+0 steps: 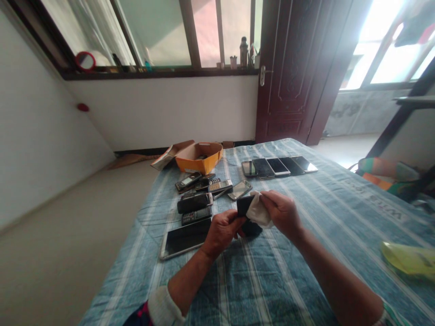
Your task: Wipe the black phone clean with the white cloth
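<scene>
1. The dark phone (244, 206) you have in your left hand (224, 228) is flat and black or nearly so, with straight edges and a squared upper corner; you see only part of it.
2. It is tilted, its lower left edge pinched between your thumb and fingers.
3. The white cloth (259, 213) is thin, soft and crumpled, bunched at the fingertips of your right hand (280, 210).
4. It lies against the dark phone, covering its right part and draping down in loose folds.
5. You have both between your two hands; the dark phone's lower end is hard to make out.
</scene>
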Available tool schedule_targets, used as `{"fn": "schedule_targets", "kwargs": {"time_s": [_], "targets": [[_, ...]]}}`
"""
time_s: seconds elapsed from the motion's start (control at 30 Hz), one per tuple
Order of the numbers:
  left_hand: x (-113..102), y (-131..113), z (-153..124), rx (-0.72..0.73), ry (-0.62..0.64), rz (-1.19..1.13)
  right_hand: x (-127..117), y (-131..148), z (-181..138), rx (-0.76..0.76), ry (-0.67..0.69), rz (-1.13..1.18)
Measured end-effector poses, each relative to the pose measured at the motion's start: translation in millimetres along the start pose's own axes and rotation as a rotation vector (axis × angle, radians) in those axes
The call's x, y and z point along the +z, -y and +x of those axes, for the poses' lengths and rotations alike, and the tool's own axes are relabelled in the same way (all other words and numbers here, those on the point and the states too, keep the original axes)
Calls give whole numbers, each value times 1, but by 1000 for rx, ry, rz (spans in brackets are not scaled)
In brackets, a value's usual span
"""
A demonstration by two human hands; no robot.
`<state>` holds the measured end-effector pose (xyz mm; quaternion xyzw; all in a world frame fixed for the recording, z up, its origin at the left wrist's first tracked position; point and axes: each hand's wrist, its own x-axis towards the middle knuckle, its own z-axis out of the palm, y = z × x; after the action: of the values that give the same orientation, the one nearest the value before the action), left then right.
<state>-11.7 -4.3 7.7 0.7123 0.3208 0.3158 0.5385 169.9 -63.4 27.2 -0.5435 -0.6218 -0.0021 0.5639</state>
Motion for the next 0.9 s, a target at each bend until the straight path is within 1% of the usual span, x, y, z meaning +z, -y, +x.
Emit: {"fn": "schedule_targets", "kwargs": {"time_s": [0.1,0.17,0.23,0.3,0.4,0.47,0.53,0.63,0.7,0.77,0.83,0.9], "targets": [[1,-3,-2,50,-20,79,6,14,6,-190,10,-146],[2,-5,-3,83,-29,134,11,24,10,-317,83,-250],[2,-6,-4,104,-26,152,13,27,13,-371,148,-294],[3,-6,-4,108,-16,145,12,23,14,-331,178,-240],[4,-6,-3,88,-3,116,5,10,13,-169,184,-98],[5,-6,-2,79,-9,98,1,7,13,-102,167,-84],[5,-6,-2,88,-19,111,1,11,13,-133,155,-143],[6,-5,-3,124,-31,170,8,24,13,-262,177,-254],[6,-5,-4,142,-37,191,12,29,14,-296,193,-258],[7,-6,-5,146,-40,187,12,27,14,-237,196,-187],[7,-6,-4,136,-33,168,8,19,13,-122,188,-91],[8,-7,-3,125,-25,137,3,13,13,-29,172,-42]]}}
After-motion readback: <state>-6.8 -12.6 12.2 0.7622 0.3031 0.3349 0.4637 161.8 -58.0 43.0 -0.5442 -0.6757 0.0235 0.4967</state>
